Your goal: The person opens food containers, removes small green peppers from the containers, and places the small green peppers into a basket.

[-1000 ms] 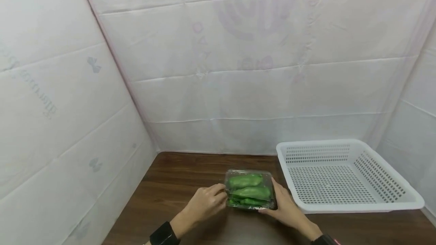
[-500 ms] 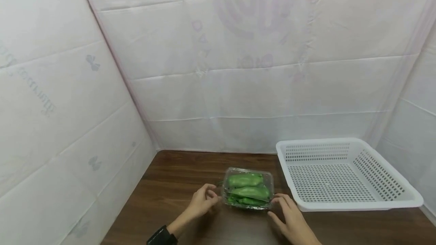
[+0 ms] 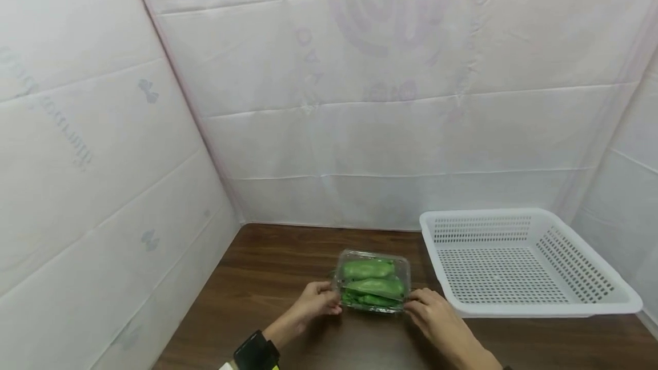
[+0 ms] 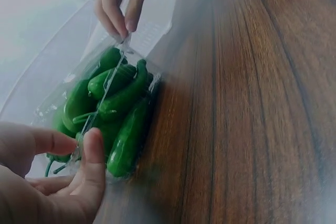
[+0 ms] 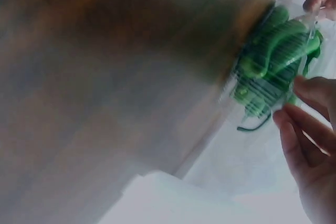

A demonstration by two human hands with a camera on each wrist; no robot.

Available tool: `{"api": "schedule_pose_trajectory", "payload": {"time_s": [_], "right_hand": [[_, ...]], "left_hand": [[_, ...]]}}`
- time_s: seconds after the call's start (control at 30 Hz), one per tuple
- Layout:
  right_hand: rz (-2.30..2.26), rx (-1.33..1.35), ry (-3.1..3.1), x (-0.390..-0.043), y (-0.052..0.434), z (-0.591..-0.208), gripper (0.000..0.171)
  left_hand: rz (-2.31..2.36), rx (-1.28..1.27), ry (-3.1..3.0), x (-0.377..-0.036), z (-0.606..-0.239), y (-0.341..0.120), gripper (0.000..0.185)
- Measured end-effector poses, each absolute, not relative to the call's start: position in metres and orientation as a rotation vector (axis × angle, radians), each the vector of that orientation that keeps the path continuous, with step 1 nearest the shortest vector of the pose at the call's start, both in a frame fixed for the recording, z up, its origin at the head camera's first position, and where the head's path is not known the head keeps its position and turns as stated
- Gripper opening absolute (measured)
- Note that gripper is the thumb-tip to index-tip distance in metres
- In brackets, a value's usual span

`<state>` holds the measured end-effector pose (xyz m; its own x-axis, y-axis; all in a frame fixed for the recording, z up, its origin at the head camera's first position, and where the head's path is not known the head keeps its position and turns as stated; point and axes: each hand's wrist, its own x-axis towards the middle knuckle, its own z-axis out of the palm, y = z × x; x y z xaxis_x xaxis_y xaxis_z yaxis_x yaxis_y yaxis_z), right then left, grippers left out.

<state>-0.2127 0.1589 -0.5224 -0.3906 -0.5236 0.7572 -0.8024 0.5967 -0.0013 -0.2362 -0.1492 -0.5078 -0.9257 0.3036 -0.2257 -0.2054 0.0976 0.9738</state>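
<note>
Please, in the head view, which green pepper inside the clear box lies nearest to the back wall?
The uppermost pepper in that view: it lies crosswise along the far side of the clear box, while the other visible peppers appear below it.

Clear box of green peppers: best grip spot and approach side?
Probably the front rim of the clear box, near its corners: left hand from the left, right hand from the right. It's a thin edge finger and thumb can pinch, as both hands do now; spaced grips should steady the wide box.
</note>
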Motion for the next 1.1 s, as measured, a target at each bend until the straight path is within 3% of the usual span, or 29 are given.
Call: {"api": "schedule_pose_trajectory", "payload": {"time_s": [0.1, 0.17, 0.33, 0.47, 0.67, 0.83, 1.0, 1.1], "right_hand": [[0.436, 1.079, -2.143, -0.213, 0.158, -0.515, 0.007], [0.377, 1.083, -2.194, -0.214, 0.156, -0.510, 0.021], [0.086, 1.055, -2.156, -0.221, 0.148, -0.505, 0.014], [-0.041, 1.022, -2.033, -0.230, 0.147, -0.506, 0.020], [-0.079, 1.031, -1.994, -0.236, 0.150, -0.503, 0.034], [0.007, 1.051, -1.993, -0.241, 0.154, -0.499, 0.033], [0.349, 0.950, -2.022, -0.246, 0.156, -0.478, 0.007], [0.545, 0.796, -2.124, -0.252, 0.157, -0.461, 0.019]], "left_hand": [[1.845, 0.089, 2.015, -0.235, -0.504, -0.151, 0.047], [1.818, 0.092, 2.024, -0.236, -0.502, -0.153, 0.047], [1.814, 0.086, 2.033, -0.238, -0.502, -0.155, 0.045], [1.869, 0.045, 2.007, -0.235, -0.503, -0.151, 0.042], [1.914, -0.033, 2.010, -0.225, -0.506, -0.145, 0.058], [1.941, 0.014, 2.075, -0.222, -0.509, -0.142, 0.066], [1.954, 0.059, 2.115, -0.221, -0.509, -0.140, 0.064], [1.930, 0.086, 2.102, -0.221, -0.509, -0.140, 0.065]]}}
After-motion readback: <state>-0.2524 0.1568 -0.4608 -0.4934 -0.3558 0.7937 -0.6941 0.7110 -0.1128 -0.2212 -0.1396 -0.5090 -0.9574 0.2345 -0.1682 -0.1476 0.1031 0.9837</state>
